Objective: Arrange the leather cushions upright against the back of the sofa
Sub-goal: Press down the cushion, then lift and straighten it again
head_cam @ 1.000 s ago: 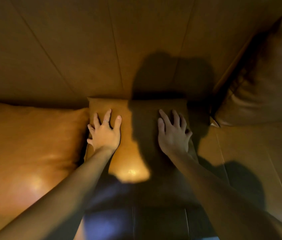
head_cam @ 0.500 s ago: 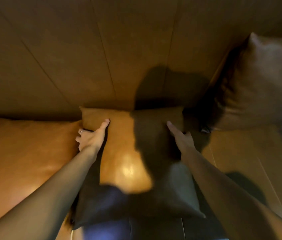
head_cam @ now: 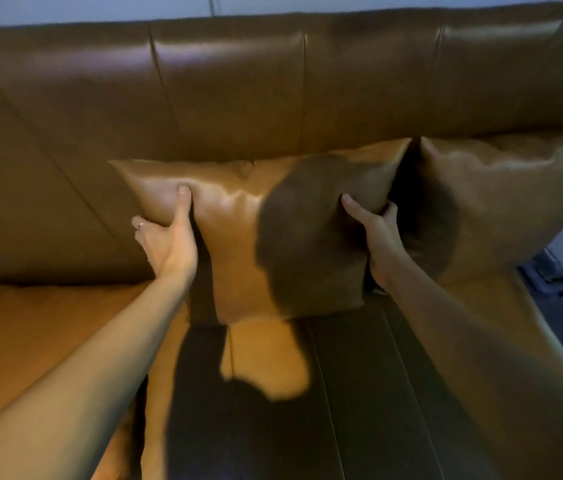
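I note the left hand (head_cam: pixel 169 247) and right hand (head_cam: pixel 377 237) clamped on the middle cushion (head_cam: pixel 238 237), thumbs denting it. Soft, slick leather, I judge; side edges grip best.

left hand (head_cam: pixel 169 245) gripping thumb-up, right hand (head_cam: pixel 378 233) clamped, both arms outstretched

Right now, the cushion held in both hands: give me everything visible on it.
The middle cushion is square, tan, glossy leather by its look, creased near the top edge. It stands upright on the seat, its top toward the sofa back. The left hand grips its left edge, the right hand its right edge, thumbs dimpling the front. A head-shaped shadow covers its right half. Another cushion stands close on its right.
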Available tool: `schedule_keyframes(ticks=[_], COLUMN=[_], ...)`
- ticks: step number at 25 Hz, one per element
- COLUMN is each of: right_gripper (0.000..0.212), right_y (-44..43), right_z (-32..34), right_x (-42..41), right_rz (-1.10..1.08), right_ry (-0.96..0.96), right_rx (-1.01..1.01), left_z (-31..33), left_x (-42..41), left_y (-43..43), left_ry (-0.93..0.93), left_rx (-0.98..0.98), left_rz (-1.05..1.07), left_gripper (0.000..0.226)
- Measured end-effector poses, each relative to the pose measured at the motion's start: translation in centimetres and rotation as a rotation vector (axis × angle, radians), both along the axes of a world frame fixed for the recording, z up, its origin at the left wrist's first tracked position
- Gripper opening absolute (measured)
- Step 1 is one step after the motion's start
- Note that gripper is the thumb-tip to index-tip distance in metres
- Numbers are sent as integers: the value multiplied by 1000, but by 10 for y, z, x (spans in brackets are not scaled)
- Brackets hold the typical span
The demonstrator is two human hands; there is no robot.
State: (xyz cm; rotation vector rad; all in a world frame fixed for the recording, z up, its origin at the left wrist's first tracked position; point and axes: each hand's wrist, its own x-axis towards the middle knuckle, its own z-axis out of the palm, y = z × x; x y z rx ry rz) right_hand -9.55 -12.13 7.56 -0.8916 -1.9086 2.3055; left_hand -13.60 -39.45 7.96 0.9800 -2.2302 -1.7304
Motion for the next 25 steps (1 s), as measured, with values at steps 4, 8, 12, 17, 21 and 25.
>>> schedule_keyframes(ticks=[4, 8, 12, 17, 21, 25], right_gripper=[117, 112, 113, 121, 121, 88], right_y=[7, 9, 5, -4, -20, -45], right_z=[11, 8, -3, -8, 13, 42], right_x=[-20, -24, -31, -39, -36, -22], right_rz=[44, 20, 26, -6, -59, 30], right_ry=[-97, -86, -83, -72, -134, -70], right_rx=[-38, -15, 12, 68, 413, 1011], left_z=[5, 12, 4, -3, 13, 46], left_x=[-13, -18, -18, -20, -17, -13], left_y=[3, 7, 2, -5, -16, -31], left_ry=[23, 31, 17, 7, -42, 58], left_rx=[131, 126, 115, 158, 147, -74], left_rz=[13, 63, 35, -69, -132, -149], left_gripper=[110, 108, 106, 104, 106, 92])
